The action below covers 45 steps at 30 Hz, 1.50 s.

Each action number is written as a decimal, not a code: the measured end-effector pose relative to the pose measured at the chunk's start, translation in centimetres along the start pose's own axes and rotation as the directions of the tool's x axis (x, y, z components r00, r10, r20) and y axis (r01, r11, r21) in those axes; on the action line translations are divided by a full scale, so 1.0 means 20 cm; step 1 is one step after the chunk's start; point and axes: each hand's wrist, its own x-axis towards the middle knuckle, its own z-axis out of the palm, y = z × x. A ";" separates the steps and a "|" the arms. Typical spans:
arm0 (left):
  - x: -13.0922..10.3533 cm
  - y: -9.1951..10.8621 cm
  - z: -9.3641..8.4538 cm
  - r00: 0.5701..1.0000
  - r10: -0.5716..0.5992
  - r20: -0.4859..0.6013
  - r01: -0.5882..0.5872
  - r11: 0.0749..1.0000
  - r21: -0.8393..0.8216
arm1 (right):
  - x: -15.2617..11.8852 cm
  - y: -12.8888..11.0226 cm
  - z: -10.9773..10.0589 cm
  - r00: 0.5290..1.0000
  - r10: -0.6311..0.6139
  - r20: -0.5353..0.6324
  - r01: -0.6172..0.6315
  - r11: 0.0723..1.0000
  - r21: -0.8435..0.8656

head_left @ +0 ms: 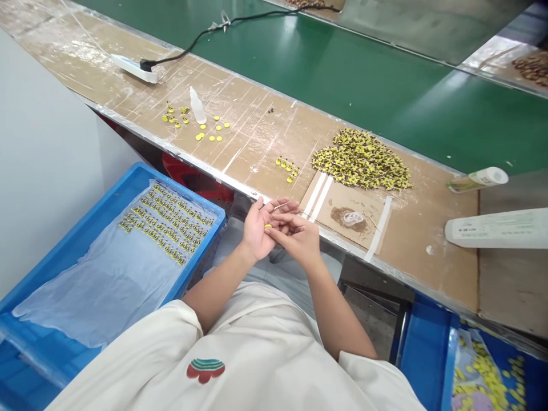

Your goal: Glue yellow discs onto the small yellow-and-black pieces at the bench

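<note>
Palm up near the table's front edge, my left hand (257, 233) has its fingers stretched out. Across it reaches my right hand (301, 235), thumb and fingers closed on a small yellow disc (268, 226) at the left palm. Just beyond on the table stand several small figures on yellow round bases (286, 164). To their right lies a heap of small yellow and dark pieces (363, 160). In front of it, a cardboard pad (338, 200) carries a clear blob (353, 218) on a wet brown patch, with a thin stick beside it.
A blue tray (220, 216) at left holds a white cloth (128, 279) with rows of figures. A white squeeze bottle (197, 107) stands among loose yellow discs (218, 128). Behind are a power strip (132, 68) and green belt (342, 85). White cylindrical containers (496, 228) lie right; yellow discs fill a lower-right bin.
</note>
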 end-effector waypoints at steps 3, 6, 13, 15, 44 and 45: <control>-0.04 -0.05 0.00 0.999 -0.018 0.030 0.016 0.998 0.063 | -0.06 -0.03 -0.03 0.980 0.199 -0.007 -0.192 0.953 0.234; -0.09 -0.10 0.00 0.997 -0.014 0.070 0.002 0.986 0.165 | -0.14 -0.05 -0.08 0.932 0.360 -0.041 -0.314 0.860 0.404; -0.17 -0.20 -0.03 0.970 0.031 0.243 -0.121 0.922 0.368 | -0.27 -0.07 -0.19 0.884 0.468 -0.021 -0.355 0.698 0.622; -0.16 -0.23 -0.04 0.972 0.035 0.230 -0.120 0.924 0.364 | -0.28 -0.07 -0.20 0.879 0.477 -0.018 -0.354 0.677 0.645; 0.25 -0.15 -0.07 0.976 0.157 -0.148 -0.139 0.982 0.127 | 1.50 0.26 -1.29 0.947 -0.052 0.317 0.304 0.466 -0.831; 0.25 -0.14 -0.06 0.975 0.160 -0.152 -0.142 0.982 0.125 | 1.52 0.27 -1.29 0.938 -0.034 0.346 0.322 0.457 -0.829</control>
